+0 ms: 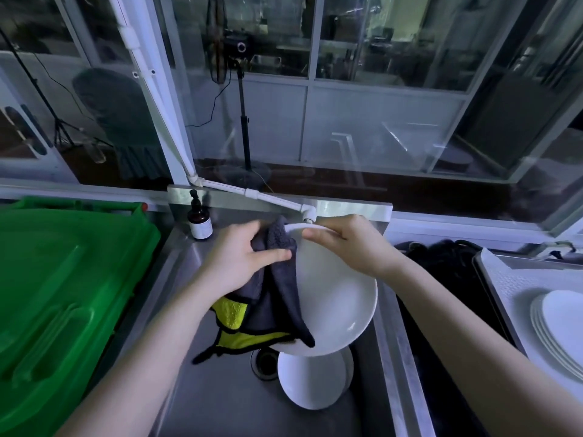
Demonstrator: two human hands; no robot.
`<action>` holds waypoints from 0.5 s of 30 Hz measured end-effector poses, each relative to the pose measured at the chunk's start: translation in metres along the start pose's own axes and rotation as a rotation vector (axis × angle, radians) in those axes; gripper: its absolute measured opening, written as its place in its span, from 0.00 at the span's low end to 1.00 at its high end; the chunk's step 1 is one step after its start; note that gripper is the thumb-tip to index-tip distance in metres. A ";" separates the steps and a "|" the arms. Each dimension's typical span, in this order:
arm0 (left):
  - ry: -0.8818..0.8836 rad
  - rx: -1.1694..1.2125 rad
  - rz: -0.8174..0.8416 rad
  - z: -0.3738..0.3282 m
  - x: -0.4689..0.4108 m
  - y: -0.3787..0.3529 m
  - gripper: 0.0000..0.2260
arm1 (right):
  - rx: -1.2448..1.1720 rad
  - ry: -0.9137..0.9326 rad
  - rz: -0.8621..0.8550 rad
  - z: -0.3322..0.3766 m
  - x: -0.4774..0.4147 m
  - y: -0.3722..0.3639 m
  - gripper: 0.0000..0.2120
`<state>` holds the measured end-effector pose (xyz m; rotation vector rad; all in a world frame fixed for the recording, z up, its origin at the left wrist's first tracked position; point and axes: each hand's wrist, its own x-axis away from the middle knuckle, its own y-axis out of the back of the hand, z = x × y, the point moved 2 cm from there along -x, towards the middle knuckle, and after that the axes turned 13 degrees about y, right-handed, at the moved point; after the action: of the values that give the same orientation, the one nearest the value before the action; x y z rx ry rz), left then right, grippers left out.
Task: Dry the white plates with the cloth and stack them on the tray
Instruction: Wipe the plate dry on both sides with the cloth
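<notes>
Over the steel sink [202, 402], my right hand [347, 244] grips the top rim of a white plate [337, 298] that is tilted on edge. My left hand [243, 257] presses a grey and yellow cloth [271, 298] against the plate's left side; the cloth hangs down below the hand. More white plates [312, 380] lie in the sink under the held one. At the right edge, a stack of white plates [561, 326] rests on a metal tray [504, 279].
A green plastic bin lid [63, 294] fills the left side. A brown pump bottle [199, 220] stands at the sink's back corner, next to a white tap pipe [271, 200]. A black mat [441, 279] lies between sink and tray. Glass panels stand behind.
</notes>
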<state>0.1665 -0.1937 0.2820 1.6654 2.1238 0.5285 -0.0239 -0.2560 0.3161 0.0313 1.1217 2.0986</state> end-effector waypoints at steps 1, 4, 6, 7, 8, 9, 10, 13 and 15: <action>0.022 0.032 0.010 0.002 0.000 0.001 0.14 | 0.009 0.023 -0.037 0.000 0.003 -0.001 0.25; 0.173 0.238 -0.038 0.020 0.003 0.002 0.08 | -0.149 -0.106 -0.234 -0.012 0.017 -0.001 0.26; 0.347 0.526 -0.147 0.037 0.012 -0.011 0.06 | -0.304 -0.250 -0.509 -0.018 0.026 -0.010 0.27; 0.450 0.654 -0.218 0.043 0.016 -0.021 0.07 | -0.377 -0.331 -0.687 -0.017 0.029 -0.020 0.26; 0.546 0.745 -0.287 0.049 0.021 -0.032 0.08 | -0.449 -0.426 -0.860 -0.016 0.033 -0.033 0.25; 0.622 0.811 -0.327 0.053 0.023 -0.040 0.09 | -0.516 -0.515 -0.980 -0.015 0.038 -0.049 0.23; 0.666 0.860 -0.332 0.056 0.024 -0.046 0.09 | -0.586 -0.560 -1.018 -0.015 0.042 -0.061 0.21; 0.622 0.809 -0.331 0.059 0.021 -0.033 0.07 | -0.649 -0.513 -0.805 -0.020 0.049 -0.062 0.14; 0.490 0.665 -0.310 0.055 0.020 -0.015 0.07 | -0.600 -0.362 -0.661 -0.024 0.045 -0.033 0.07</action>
<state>0.1777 -0.1748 0.2262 1.5559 3.1057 0.1360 -0.0452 -0.2342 0.2635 -0.2091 0.2048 1.6491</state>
